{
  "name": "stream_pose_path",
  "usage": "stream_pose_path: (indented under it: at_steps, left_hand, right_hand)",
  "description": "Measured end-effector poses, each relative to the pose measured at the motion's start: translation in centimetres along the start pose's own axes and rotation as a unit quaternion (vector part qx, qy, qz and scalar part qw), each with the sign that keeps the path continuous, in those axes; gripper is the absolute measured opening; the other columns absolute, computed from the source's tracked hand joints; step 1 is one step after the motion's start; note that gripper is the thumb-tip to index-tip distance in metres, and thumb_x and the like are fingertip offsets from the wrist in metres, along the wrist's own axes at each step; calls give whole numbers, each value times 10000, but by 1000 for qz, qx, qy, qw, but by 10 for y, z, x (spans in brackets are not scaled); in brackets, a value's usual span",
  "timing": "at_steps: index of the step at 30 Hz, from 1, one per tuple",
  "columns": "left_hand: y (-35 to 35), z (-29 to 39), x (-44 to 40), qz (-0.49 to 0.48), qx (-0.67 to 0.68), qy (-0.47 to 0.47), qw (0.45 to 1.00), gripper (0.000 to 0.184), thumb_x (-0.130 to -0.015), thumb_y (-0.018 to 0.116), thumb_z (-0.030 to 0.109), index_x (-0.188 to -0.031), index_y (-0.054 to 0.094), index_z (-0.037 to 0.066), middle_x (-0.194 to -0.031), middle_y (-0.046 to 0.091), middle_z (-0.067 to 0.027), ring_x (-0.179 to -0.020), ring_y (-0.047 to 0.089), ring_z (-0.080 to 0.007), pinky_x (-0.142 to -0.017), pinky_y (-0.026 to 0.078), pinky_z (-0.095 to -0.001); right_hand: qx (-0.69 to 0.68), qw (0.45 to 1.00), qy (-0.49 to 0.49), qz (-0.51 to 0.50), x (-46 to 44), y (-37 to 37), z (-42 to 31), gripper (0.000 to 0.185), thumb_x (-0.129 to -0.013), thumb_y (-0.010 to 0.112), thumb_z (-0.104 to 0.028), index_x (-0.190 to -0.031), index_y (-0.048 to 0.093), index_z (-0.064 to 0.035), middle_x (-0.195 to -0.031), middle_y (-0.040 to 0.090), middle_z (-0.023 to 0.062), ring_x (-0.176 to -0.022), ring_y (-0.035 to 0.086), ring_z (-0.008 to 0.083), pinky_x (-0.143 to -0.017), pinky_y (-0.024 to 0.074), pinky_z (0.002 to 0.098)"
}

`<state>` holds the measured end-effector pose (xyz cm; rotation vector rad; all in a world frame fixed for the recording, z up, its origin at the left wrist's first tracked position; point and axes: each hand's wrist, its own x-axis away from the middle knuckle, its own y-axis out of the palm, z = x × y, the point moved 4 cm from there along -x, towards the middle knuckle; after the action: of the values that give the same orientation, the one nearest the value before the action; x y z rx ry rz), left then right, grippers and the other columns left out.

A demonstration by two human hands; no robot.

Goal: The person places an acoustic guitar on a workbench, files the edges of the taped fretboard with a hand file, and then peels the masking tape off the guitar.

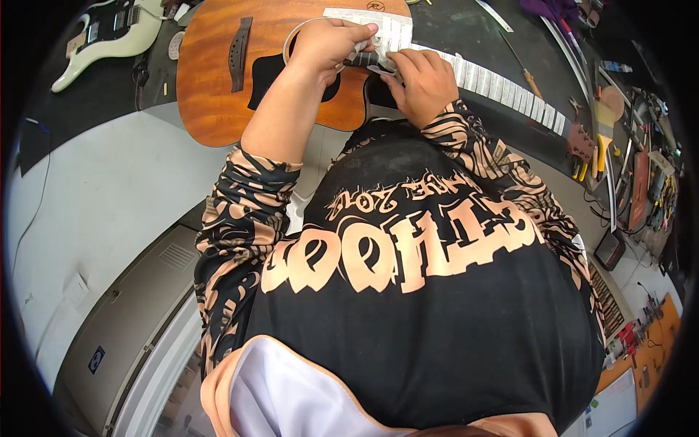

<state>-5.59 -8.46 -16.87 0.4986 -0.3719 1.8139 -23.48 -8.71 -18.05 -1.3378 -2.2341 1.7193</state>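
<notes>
An acoustic guitar [207, 73] lies flat on the bench in front of me, its brown top facing up. Whitish tape [502, 89] covers the fretboard in strips, with more across the body beside the neck. Over the soundhole, my left hand [331, 47] is closed, thumb and fingers pinching a crumpled pale strip of tape [381, 49]. My right hand [424, 81] rests at the body end of the neck, fingers bent onto the same strip. A small dark piece [360, 59] shows between the hands; I cannot tell what it is.
A white electric guitar [120, 54] lies at the far left of the dark bench. A wooden-handled tool [533, 84] lies beyond the neck. Near the headstock [580, 142] are a brush [604, 120] and several hand tools. A purple cloth [553, 10] sits at the back right.
</notes>
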Motion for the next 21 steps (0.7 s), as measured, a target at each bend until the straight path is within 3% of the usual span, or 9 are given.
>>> stream_pose_path:
  at_steps: [9,13,18,21]
  left_hand:
    - [6,-3,8,12,-11,25,1000,238,-851,784,167,-850,682,-49,-796,695,-97,-748,639,-135,-711,481,-255]
    - [-2,-5,13,18,0,11,1000,219,-852,781,153,-872,687,-44,-817,699,-84,-740,641,-120,-691,488,-234]
    - [-11,-11,13,6,73,14,997,212,-868,764,145,-923,690,-45,-856,703,-76,-750,651,-119,-717,515,-236]
    - [-11,-13,15,10,74,20,997,231,-875,759,154,-953,692,-53,-864,705,-81,-760,658,-124,-733,522,-243]
  right_hand:
    - [-49,999,14,16,1,15,18,32,-810,682,-123,-825,689,-96,-803,666,55,-822,623,263,-748,474,408]
    - [-92,993,52,-52,-8,14,18,58,-829,676,-121,-834,688,-65,-796,688,92,-823,628,302,-757,474,427]
    - [-126,989,36,-74,-15,11,14,59,-836,686,-113,-840,685,-54,-786,679,108,-808,621,325,-741,478,430]
    - [-158,980,83,-84,-19,3,14,72,-849,694,-116,-857,696,-44,-790,683,124,-799,624,329,-739,491,415]
